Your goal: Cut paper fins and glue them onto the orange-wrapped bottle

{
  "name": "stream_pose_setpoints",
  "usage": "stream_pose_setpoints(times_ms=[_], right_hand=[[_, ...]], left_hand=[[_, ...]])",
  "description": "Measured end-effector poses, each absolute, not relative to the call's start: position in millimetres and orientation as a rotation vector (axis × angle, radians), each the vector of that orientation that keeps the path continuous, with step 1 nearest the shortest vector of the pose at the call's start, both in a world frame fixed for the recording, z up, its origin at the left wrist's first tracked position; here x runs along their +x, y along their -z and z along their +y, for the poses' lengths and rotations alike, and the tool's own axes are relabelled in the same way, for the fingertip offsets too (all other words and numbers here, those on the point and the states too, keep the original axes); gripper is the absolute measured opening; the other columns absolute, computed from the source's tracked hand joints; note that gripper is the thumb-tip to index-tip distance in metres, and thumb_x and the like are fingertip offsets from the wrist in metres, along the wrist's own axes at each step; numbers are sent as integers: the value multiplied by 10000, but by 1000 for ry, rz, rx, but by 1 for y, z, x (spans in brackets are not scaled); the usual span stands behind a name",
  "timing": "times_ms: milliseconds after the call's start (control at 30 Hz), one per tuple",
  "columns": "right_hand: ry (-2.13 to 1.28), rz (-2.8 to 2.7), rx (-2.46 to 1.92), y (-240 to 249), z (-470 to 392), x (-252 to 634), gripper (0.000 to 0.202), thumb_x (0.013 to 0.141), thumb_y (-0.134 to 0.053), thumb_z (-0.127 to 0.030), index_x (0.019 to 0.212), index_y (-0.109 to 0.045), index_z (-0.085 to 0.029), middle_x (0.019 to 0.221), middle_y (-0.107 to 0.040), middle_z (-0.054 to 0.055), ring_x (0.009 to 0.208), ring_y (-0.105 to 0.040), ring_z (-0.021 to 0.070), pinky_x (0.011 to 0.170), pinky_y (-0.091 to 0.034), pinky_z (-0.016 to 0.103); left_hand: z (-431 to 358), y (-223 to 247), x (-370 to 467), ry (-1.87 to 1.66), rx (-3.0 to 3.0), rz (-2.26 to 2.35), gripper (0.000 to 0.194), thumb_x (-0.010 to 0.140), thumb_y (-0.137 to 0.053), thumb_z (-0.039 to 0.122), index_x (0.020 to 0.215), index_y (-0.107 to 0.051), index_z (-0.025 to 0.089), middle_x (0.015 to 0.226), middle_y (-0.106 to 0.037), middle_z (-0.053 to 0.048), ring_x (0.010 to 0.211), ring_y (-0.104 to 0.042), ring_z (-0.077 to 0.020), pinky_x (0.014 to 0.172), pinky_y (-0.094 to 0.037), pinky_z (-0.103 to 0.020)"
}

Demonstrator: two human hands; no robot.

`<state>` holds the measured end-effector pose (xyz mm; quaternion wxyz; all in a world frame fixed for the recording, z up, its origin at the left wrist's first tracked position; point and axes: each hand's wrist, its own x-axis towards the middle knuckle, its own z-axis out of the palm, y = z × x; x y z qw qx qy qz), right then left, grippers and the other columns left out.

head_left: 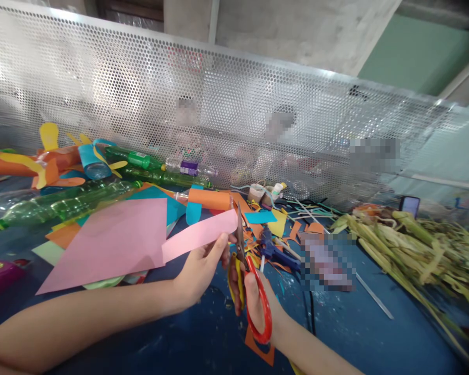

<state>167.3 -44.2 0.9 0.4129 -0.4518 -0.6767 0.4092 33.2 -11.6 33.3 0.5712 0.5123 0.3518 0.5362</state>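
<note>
My left hand (205, 271) pinches a pink paper strip (199, 234) between thumb and fingers, near the strip's right end. My right hand (263, 297) grips scissors (262, 312) with a red and a yellow handle loop. The scissor blades point up and stand at the strip's right end; whether they are cutting into it I cannot tell. A larger pink sheet (121, 234) lies left of my left hand, on top of other coloured papers. Behind the strip lies a bottle wrapped in orange paper (210, 199), with blue paper pieces on it.
A blue glue gun (275, 252) lies right of the scissors among orange paper scraps. Green plastic bottles (74, 203) and paper-decorated bottles (96, 162) lie at the left. Dried corn husks (406, 245) cover the right side. A perforated metal panel (226, 104) stands behind the table.
</note>
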Motion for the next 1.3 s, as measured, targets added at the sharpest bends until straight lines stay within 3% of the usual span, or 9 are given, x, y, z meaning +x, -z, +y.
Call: stream_pose_setpoints(times_ms=[333, 667, 1300], right_hand=[[-1031, -1683, -1135, -9, -43, 168, 396, 862, -300, -563, 717, -403, -209, 535, -372, -48, 416, -394, 94, 356, -388, 207], [-1127, -1689, -1149, -11, -36, 173, 472, 784, -302, -685, 732, -370, -221, 519, -325, -67, 304, -329, 60, 265, -310, 187], [-977, -1850, -1199, -9, -30, 180, 416, 860, -292, -573, 691, -353, -198, 525, -336, -67, 336, -336, 44, 309, -299, 174]], left_hand=[[-10, -36, 32, -1264, 1153, 759, 329, 830, -465, 456, 847, -576, 147, 597, -407, 28, 575, -415, -118, 571, -354, -246], [7, -36, 27, -1420, 1158, 691, 246, 804, -519, 355, 686, -572, 146, 664, -523, -4, 584, -449, -114, 577, -382, -246], [19, -35, 24, -1478, 1178, 752, 289, 804, -533, 379, 670, -584, 128, 642, -548, -18, 626, -514, -130, 632, -450, -270]])
